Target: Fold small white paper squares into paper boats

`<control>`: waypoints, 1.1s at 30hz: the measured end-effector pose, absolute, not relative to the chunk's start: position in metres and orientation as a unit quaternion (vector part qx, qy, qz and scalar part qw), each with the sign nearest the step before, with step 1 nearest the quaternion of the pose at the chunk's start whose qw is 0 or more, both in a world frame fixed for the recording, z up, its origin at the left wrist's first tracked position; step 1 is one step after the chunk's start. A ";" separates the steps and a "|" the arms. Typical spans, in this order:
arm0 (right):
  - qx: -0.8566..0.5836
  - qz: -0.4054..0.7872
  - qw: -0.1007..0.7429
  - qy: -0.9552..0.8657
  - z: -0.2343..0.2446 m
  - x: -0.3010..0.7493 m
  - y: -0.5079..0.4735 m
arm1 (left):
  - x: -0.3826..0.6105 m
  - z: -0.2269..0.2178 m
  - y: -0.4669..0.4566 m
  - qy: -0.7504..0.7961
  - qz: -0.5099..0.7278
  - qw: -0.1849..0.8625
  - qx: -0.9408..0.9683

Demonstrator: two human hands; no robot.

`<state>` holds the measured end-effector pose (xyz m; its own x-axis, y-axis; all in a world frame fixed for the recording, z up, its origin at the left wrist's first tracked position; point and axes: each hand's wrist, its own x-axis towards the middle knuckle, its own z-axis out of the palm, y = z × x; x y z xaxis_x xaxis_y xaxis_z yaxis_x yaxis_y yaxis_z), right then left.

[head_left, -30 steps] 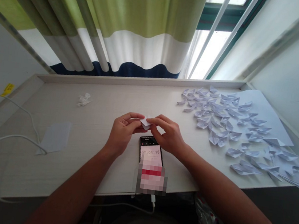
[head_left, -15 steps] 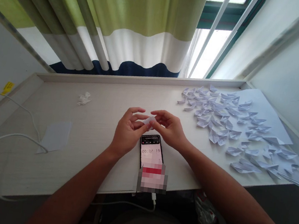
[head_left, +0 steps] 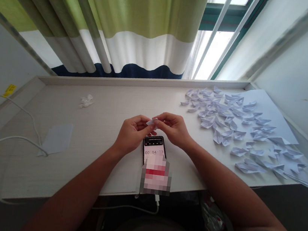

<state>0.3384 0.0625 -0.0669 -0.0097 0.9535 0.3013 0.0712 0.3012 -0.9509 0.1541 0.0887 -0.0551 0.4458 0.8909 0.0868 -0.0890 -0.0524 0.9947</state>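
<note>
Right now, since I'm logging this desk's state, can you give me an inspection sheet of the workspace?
surface: pale wood desk with a raised lip along the back.
job's things: small folded paper held above the phone; many folded boats spread at right, some on a white sheet.
clutter: crumpled scrap at back left; flat slip at left.
grips: left hand and right hand both pinch the folded paper.
cables: white cable loops over the left side; a charger lead hangs below the phone.
surroundings: green, white and navy curtain; window at back right; yellow tag at far left.
</note>
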 end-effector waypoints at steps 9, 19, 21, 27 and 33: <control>-0.424 0.366 0.520 -0.645 -0.067 0.342 0.064 | 0.155 -0.056 0.092 0.351 0.424 0.585 0.596; -0.335 0.187 0.512 -0.769 -0.068 0.345 0.062 | 0.152 -0.048 0.093 0.358 0.439 0.608 0.556; -0.336 0.194 0.514 -0.765 -0.068 0.346 0.063 | 0.150 -0.050 0.094 0.355 0.422 0.618 0.561; -0.375 0.281 0.504 -0.726 -0.064 0.346 0.060 | 0.147 -0.049 0.095 0.368 0.415 0.597 0.580; -0.386 0.367 0.513 -0.673 -0.062 0.345 0.060 | 0.147 -0.050 0.090 0.364 0.427 0.560 0.610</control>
